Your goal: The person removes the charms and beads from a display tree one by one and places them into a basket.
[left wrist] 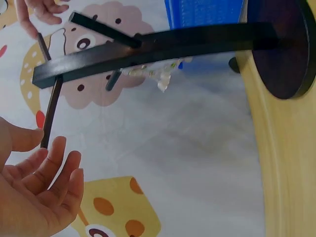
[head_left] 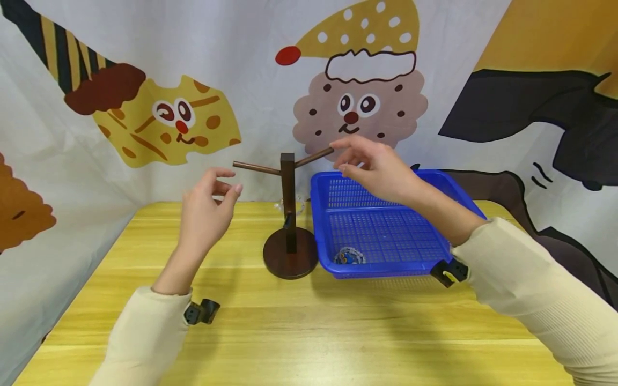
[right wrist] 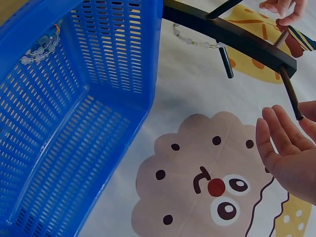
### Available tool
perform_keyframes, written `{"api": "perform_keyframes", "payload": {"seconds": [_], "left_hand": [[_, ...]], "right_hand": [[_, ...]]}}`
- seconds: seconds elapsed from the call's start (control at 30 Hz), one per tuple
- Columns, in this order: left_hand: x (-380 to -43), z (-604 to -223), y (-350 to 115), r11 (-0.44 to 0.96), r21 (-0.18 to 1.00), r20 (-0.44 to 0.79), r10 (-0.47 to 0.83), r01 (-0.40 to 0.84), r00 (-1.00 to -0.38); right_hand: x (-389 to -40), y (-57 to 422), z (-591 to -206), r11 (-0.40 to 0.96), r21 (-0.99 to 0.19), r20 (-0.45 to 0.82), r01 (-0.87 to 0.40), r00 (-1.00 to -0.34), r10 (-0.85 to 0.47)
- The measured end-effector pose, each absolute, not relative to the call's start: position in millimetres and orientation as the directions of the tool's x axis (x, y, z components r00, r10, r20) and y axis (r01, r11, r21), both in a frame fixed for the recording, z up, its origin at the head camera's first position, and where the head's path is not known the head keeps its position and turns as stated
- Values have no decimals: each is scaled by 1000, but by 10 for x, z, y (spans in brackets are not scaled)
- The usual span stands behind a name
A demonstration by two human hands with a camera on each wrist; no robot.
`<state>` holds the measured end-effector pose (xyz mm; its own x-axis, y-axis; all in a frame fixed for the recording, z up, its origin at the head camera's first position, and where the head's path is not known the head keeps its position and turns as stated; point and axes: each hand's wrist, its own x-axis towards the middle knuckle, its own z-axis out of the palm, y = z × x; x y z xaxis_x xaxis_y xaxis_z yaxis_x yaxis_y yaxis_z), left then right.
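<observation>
A dark brown wooden stand (head_left: 288,198) with a round base and several pegs is upright between the hands. My left hand (head_left: 207,209) is beside the tip of its upper left peg (head_left: 256,168), fingers loosely bent. Around the upper right peg's tip (head_left: 325,153) are the relaxed fingers of my right hand (head_left: 379,166). Whether either hand touches its peg, I cannot tell. A clear bead bracelet (right wrist: 197,43) hangs from a lower peg behind the post. Another beaded bracelet (head_left: 356,252), with a blue piece, lies in the blue plastic basket (head_left: 381,267).
The basket stands just right of the stand on the wood-grain table (head_left: 299,332). Behind the table hangs a white cloth (head_left: 260,64) with cartoon prints. A small dark camera sits at each wrist.
</observation>
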<state>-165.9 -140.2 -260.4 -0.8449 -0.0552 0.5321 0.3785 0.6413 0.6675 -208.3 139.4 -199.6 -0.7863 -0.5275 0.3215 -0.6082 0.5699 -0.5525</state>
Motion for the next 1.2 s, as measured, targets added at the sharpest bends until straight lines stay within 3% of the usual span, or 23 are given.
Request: {"api": "perform_keyframes", "payload": {"seconds": [0.37,0.7,1.2], "left_hand": [[-1526,-2803,-1173,669,638,485,34,381,-874],[-1411,-2869,-960,669,587,512,130,457,-849],[-1386,-2939,-909,693,559,513,141,455,-847]], "right_hand": [[-2084,1394,-1998,562,-556,321,-612,-782,-534],[-2081,1396,-2002,551,-570,315,-610,-781,-539],[-2062,1395,-1969,546,-586,320,-599,-790,-523]]}}
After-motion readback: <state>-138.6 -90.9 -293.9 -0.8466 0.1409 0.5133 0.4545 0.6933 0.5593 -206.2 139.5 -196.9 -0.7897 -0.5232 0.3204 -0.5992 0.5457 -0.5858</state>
